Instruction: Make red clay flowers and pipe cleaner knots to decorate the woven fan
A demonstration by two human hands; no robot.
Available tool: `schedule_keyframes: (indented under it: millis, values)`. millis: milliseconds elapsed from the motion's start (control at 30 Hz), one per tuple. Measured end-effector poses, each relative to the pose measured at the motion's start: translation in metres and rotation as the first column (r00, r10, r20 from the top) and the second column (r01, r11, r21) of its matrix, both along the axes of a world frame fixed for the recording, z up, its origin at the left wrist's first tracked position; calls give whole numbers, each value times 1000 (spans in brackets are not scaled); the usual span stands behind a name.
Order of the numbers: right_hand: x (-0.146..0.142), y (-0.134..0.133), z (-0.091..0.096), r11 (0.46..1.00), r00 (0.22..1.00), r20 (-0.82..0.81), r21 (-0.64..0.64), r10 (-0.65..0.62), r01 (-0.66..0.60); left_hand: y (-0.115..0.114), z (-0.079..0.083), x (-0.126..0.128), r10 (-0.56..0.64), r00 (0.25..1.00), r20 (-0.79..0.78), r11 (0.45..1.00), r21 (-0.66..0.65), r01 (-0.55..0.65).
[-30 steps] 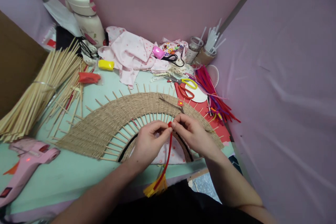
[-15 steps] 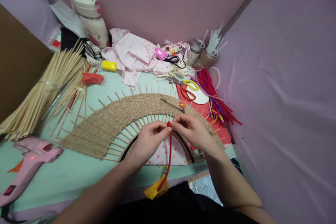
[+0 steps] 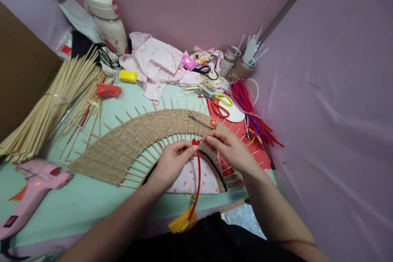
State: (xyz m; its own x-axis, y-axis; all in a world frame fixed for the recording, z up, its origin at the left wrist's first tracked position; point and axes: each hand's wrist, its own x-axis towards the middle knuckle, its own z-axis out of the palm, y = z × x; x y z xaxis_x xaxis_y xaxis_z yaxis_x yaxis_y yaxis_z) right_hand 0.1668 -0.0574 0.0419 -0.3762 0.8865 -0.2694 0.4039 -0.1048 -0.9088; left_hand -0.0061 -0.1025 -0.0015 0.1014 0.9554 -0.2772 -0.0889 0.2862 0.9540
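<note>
My left hand [image 3: 172,163] and my right hand [image 3: 230,150] meet above the table's near edge. Both pinch the curled top end of a red pipe cleaner [image 3: 198,176]. The stem hangs straight down from my fingers to a yellow tassel [image 3: 181,224] near my lap. Under my hands lies a half-round fan of woven tan cord on bamboo sticks [image 3: 135,139], with a floral cloth patch [image 3: 190,180] at its centre.
A pink glue gun [image 3: 33,190] lies at the left front. A bundle of bamboo skewers [image 3: 46,108] sits at the left. Yellow and red scissors [image 3: 219,102], coloured pipe cleaners [image 3: 248,110], a pink cloth [image 3: 153,65] and a white flask [image 3: 107,24] stand behind.
The tip of the red pipe cleaner has been bent into a small curl. My hands have lifted slightly and my right fingers have shifted around the tip.
</note>
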Motion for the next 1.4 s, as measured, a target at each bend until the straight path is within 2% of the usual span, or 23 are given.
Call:
schedule_keyframes:
  millis: [67, 267, 433, 567, 700, 767, 900, 967, 1100, 1167, 1333, 1400]
  values:
    - [1, -1, -3, 999, 1000, 14, 33, 3, -3, 1, 0, 0, 4, 1000, 17, 1000, -7, -4]
    - [-6, -7, -3, 1000, 1000, -21, 8, -2, 2, 0, 6, 1, -43, 997, -59, 999, 25, 44]
    - [-8, -8, 2, 999, 1000, 24, 51, 14, -15, 3, 11, -1, 0, 999, 43, 1000, 16, 0]
    - [-8, -10, 3, 995, 997, 73, 97, 17, -24, 7, 14, -2, -11, 993, 119, 999, -39, 16]
    - [-9, -12, 2, 998, 996, 91, 56, -9, 4, 6, 10, 0, -5, 993, 119, 999, -37, 9]
    - [-10, -11, 1, 1000, 996, 84, 26, -17, 15, 4, 7, 1, -5, 997, 73, 1000, 12, 4]
    - [-11, -7, -3, 999, 998, 57, -36, -22, 24, -2, 0, 3, 23, 989, -146, 969, 248, 14]
    - [-12, -5, -4, 998, 998, 47, -56, -30, 32, -3, -1, 4, 28, 989, -142, 961, 278, 13]
    - [-14, -5, -3, 996, 997, 51, -66, -57, 60, 0, 2, 7, 17, 996, 84, 995, 93, -25]
    - [-14, -5, -4, 997, 996, 62, -43, -69, 71, 3, 4, 8, 22, 992, 126, 999, 25, -26]
    - [-10, -6, -6, 999, 995, 82, 18, -52, 51, 6, 5, 8, 35, 985, 170, 999, -32, -30]
    - [-6, -7, -4, 995, 997, 64, 100, -33, 26, 5, 5, 7, 77, 965, 250, 993, -105, -53]
